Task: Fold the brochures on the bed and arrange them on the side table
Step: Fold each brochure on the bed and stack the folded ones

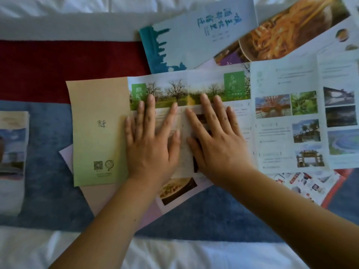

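Observation:
A long brochure with tree photos [194, 88] lies spread across the bed runner. Its left panel [99, 131], tan fading to green with a QR code, is folded over. My left hand [153, 138] lies flat on the panel beside that fold, fingers straight and spread. My right hand [215, 138] presses flat on the neighbouring panel, fingers straight. A blue-and-teal brochure [194, 41] lies behind, and a noodle-photo brochure [287, 30] overlaps it at the right. A pink food brochure [174, 191] shows from under my wrists. A stack of folded brochures [11, 158] sits at the far left.
The bed runner has a red band [58, 68] at the back and a blue band [48, 191] in front. White sheets [165, 255] lie nearest me. A brochure with small pictures and a red edge [303, 187] lies at the right.

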`<state>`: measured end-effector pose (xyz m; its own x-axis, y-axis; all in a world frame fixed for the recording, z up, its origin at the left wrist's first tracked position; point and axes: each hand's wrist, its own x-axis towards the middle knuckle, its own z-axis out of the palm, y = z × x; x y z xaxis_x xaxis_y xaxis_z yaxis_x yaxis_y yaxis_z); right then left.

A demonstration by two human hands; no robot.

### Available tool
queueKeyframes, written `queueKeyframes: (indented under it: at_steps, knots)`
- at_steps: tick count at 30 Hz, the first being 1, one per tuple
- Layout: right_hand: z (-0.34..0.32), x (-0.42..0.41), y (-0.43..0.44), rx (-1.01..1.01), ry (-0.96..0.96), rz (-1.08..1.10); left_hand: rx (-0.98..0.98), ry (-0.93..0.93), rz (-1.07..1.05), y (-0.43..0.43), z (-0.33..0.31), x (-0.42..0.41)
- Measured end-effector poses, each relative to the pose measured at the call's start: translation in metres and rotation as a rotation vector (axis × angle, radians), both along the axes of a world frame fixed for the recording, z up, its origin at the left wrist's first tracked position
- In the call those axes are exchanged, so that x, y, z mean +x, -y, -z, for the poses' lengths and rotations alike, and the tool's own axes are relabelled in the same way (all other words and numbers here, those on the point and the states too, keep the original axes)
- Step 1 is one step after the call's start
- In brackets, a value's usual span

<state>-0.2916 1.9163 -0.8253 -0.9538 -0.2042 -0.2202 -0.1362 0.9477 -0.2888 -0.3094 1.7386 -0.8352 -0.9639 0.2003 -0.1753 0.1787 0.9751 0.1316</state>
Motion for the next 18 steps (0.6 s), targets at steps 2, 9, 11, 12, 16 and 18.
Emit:
queueKeyframes:
  at_steps: [2, 9, 11, 12, 16, 18]
  knots:
    - [0.001, 0.002, 0.005, 0.011, 0.006, -0.038, -0.034, 0.006, -0.014, 0.021, 0.0, 0.001]
    - [0.003, 0.01, 0.044, 0.013, 0.01, -0.185, -0.072, 0.034, -0.056, 0.088, -0.005, 0.016]
    - [0.004, 0.007, 0.052, 0.029, 0.008, -0.191, -0.063, 0.024, -0.143, 0.111, -0.006, 0.017]
    - [0.005, 0.006, 0.055, 0.037, 0.007, -0.19, -0.068, 0.014, -0.194, 0.124, -0.007, 0.017]
    - [0.003, 0.006, 0.062, 0.053, 0.013, -0.158, -0.007, -0.011, -0.327, 0.163, -0.007, 0.02]
    - [0.001, 0.007, 0.067, 0.067, 0.018, -0.135, 0.034, -0.007, -0.321, 0.166, -0.005, 0.022]
